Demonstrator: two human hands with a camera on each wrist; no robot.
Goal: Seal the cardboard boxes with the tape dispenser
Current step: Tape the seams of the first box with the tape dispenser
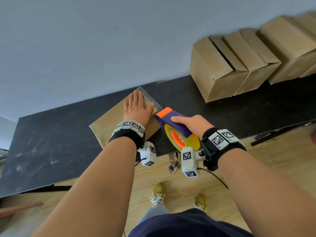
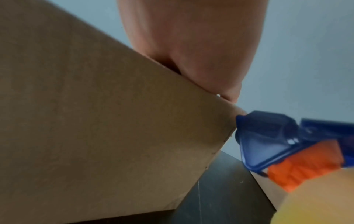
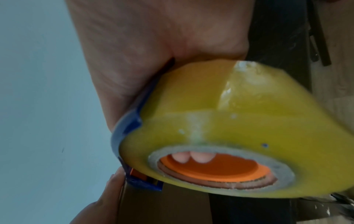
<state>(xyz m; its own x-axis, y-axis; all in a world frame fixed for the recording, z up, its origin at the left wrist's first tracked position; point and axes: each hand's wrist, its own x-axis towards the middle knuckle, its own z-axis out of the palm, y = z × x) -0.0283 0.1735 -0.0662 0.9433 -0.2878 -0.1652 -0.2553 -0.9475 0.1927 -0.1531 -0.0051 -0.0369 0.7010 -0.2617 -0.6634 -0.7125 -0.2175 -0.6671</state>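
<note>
Tape dispenser (image 1: pixel 176 127) held above the table (image 1: pixel 51 142) edge, long axis running away from the person, orange blade end at the cardboard box (image 1: pixel 109 124) corner. Right hand (image 1: pixel 193 124) wraps its handle, fingers (image 3: pixel 191 157) curled inside the roll core, seen only from the right wrist. Left hand (image 1: pixel 136 108) flat on the box, fingers straight.

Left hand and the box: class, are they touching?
Touching. The head view shows the left hand lying flat on the box top; the left wrist view shows its palm against the cardboard edge.
</note>
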